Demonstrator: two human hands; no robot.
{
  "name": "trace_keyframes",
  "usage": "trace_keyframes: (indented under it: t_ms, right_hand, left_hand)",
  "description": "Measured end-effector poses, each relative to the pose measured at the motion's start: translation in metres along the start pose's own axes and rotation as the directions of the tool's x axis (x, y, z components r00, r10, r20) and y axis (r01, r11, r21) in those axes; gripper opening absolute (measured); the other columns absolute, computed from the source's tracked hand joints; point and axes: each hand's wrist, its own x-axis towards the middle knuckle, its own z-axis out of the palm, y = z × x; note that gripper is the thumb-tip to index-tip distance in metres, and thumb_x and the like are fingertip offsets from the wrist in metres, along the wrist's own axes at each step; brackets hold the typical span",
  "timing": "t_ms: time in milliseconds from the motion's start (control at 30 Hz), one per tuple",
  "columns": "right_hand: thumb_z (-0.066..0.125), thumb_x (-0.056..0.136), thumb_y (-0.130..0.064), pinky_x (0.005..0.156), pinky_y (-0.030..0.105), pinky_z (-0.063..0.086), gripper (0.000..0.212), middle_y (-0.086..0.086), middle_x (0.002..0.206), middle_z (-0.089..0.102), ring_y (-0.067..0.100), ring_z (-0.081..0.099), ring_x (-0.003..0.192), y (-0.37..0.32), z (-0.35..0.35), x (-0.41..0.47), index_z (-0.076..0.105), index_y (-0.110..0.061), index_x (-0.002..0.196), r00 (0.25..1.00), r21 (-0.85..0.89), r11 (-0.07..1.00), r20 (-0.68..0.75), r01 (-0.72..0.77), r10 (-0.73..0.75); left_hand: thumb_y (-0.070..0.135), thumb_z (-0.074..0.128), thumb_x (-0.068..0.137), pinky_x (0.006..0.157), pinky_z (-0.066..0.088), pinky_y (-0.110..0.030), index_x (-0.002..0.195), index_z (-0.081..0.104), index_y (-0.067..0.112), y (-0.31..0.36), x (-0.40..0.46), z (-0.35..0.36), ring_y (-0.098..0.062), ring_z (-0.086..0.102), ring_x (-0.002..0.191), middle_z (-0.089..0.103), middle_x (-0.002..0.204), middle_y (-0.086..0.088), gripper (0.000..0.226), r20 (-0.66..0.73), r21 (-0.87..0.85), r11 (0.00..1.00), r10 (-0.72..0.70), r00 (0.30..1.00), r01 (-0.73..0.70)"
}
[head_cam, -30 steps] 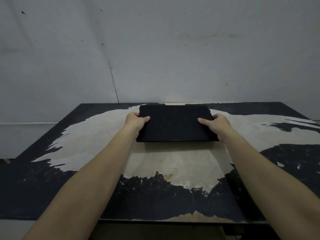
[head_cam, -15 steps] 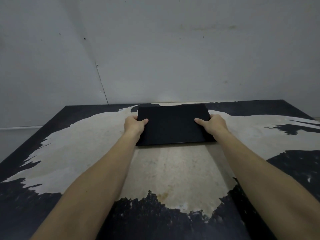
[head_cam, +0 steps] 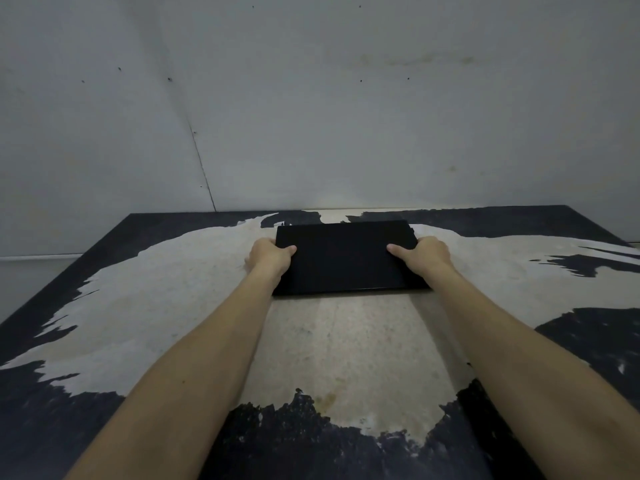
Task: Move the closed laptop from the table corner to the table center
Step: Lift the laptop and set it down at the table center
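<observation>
A closed black laptop (head_cam: 343, 258) lies flat on the worn black-and-pale table (head_cam: 346, 348), in the middle of its width and close to the far edge. My left hand (head_cam: 268, 254) grips the laptop's left side, thumb on the lid. On the right side my right hand (head_cam: 424, 256) holds it the same way, thumb on top and fingers hidden under the edge. Both forearms stretch out over the table from the near side.
A plain grey wall (head_cam: 346, 116) rises directly behind the table's far edge. The tabletop has a big pale patch where the black coating is worn off, with dark areas at the near edge and both sides.
The laptop with both hands on it has slid a little farther from me toward the wall. The view has tilted, so the near table edge has dropped out of sight.
</observation>
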Motion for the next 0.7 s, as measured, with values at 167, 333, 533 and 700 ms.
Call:
trace_keyframes:
  t_ms: [167,333,533,700]
  right_hand:
    - [0.066,0.084,-0.066,0.092,0.042,0.047,0.080,0.020,0.146,0.031,0.037,0.049,0.123,-0.003,-0.001,-0.002,0.057,-0.001,0.130,0.998,-0.011,0.998,0.022,-0.063,0.063]
    - [0.050,0.092,-0.067,0.100,0.045,0.042,0.069,0.015,0.139,0.041,0.035,0.043,0.125,-0.002,0.006,-0.024,0.059,-0.009,0.128,0.995,-0.206,0.978,-0.087,0.025,-0.043]
    - [0.041,0.091,-0.070,0.113,0.047,0.032,0.075,0.012,0.153,0.033,0.033,0.033,0.139,0.004,0.022,-0.063,0.049,-0.019,0.146,0.962,-0.259,0.933,-0.040,0.251,-0.270]
    - [0.031,0.086,-0.079,0.122,0.049,0.017,0.084,0.009,0.163,0.028,0.030,0.022,0.150,0.013,0.031,-0.089,0.036,-0.032,0.155,0.928,-0.302,0.879,0.067,0.369,-0.367]
  left_hand:
    - [0.039,0.077,0.083,0.088,0.056,-0.043,0.084,0.068,0.022,0.000,-0.003,-0.004,-0.032,0.066,0.095,0.074,0.099,-0.007,0.019,0.040,0.042,0.999,0.032,0.999,-0.033]
    - [0.047,0.066,0.090,0.098,0.048,-0.045,0.131,0.062,0.018,0.002,-0.019,-0.010,-0.035,0.052,0.120,0.057,0.132,-0.012,0.049,0.053,0.368,0.920,0.123,0.991,-0.134]
    - [0.048,0.060,0.094,0.105,0.039,-0.042,0.140,0.054,0.016,-0.008,-0.072,-0.013,-0.030,0.041,0.127,0.049,0.140,-0.008,0.056,0.180,0.437,0.725,0.509,0.842,-0.532]
    - [0.042,0.062,0.096,0.101,0.044,-0.042,0.129,0.066,0.022,-0.014,-0.105,-0.017,-0.025,0.050,0.119,0.061,0.129,-0.002,0.039,0.350,0.452,0.533,0.632,0.691,-0.716]
